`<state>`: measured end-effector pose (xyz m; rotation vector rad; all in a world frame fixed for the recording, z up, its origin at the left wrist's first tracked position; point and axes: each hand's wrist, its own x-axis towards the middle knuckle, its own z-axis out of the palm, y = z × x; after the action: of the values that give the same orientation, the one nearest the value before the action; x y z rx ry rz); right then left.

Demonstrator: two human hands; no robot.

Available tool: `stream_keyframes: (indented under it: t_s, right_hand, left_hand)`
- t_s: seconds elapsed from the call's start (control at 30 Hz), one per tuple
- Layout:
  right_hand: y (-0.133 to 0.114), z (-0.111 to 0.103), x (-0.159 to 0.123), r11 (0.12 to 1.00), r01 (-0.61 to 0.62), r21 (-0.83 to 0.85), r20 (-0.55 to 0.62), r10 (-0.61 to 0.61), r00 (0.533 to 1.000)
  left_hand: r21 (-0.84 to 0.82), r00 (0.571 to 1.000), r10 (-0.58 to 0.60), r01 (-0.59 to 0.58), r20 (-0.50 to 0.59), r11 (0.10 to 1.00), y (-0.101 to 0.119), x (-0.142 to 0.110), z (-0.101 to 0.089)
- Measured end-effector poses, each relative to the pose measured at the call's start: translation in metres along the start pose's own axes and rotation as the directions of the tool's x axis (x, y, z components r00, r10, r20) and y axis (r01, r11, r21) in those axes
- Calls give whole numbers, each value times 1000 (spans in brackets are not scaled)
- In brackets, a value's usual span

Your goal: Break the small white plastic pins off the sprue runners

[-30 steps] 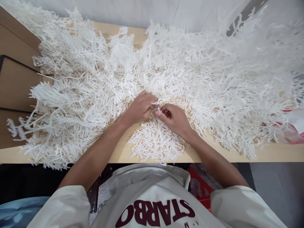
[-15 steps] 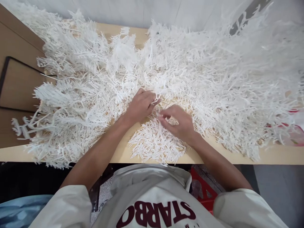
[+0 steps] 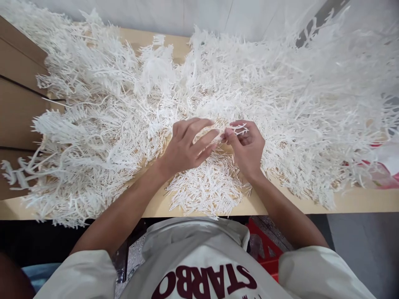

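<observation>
Between the thumb and fingers of my right hand (image 3: 252, 151) is a thin white branched piece (image 3: 240, 129), looking like a plastic sprue, its prongs lying across the fingers. Just to the left of it, my left hand (image 3: 187, 145) is held with fingers stretched and spread, and I see nothing in its grasp. Below both hands, near the table's front edge, lies a small pile of short white sticks (image 3: 207, 189). Behind and around the hands spreads a large tangled heap of white branched strands (image 3: 268, 83).
The wooden table (image 3: 358, 201) runs along a pale wall (image 3: 205, 16). At the left stands a brown cardboard box (image 3: 18, 112) with dark straps. A pink-and-white bag (image 3: 378, 174) lies at the right end. Under the table is something red (image 3: 264, 245).
My right hand has moved up and turned, now showing the branched piece. My left hand's fingers have spread apart from their closed pose. A brown shape has appeared at the lower left corner.
</observation>
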<state>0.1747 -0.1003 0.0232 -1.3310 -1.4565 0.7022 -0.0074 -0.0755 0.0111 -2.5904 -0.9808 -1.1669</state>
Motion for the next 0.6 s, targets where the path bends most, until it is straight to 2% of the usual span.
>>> stream_keyframes:
  t_s: [0.07, 0.1, 0.17, 0.2, 0.27, 0.33, 0.37, 0.43, 0.47, 0.53, 0.6]
  right_hand:
    - [0, 0, 3, 995, -61, 76, -20, 63, 998]
    - [0, 0, 3, 993, -74, 92, -32, 77, 996]
    - [-1, 1, 2, 991, -72, 110, -54, 79, 995]
    - [-2, 1, 0, 991, -67, 117, -49, 73, 996]
    - [-4, 2, -4, 987, -58, 152, 3, 58, 998]
    - [-5, 4, -8, 976, -74, 203, 97, 55, 994]
    - [-6, 4, -10, 971, -91, 222, 148, 59, 987]
    - [-5, 6, -12, 963, -133, 234, 233, 77, 969]
    - [-5, 6, -11, 961, -153, 231, 263, 90, 961]
    - [-4, 6, -10, 955, -191, 225, 303, 118, 946]
    - [-4, 6, -9, 954, -221, 202, 339, 144, 930]
  left_hand:
    - [-50, 999, 11, -13, -39, 999, 6, -1, -3]
    - [-80, 1000, 7, -8, -18, 997, 10, -1, -4]
    - [-146, 994, -80, 91, 81, 985, 17, 0, -3]
    - [-179, 975, -168, 192, 144, 965, 20, 0, -2]
    - [-277, 891, -380, 442, 250, 853, 23, 3, 0]
    - [-441, 771, -534, 636, 346, 633, 25, 6, 2]
    - [-524, 717, -579, 688, 388, 502, 25, 7, 2]
    - [-639, 637, -640, 715, 429, 284, 25, 9, 3]
    - [-672, 611, -670, 707, 423, 221, 24, 9, 3]
    - [-713, 576, -729, 679, 370, 174, 22, 8, 5]
    - [-750, 559, -763, 644, 325, 152, 20, 7, 7]
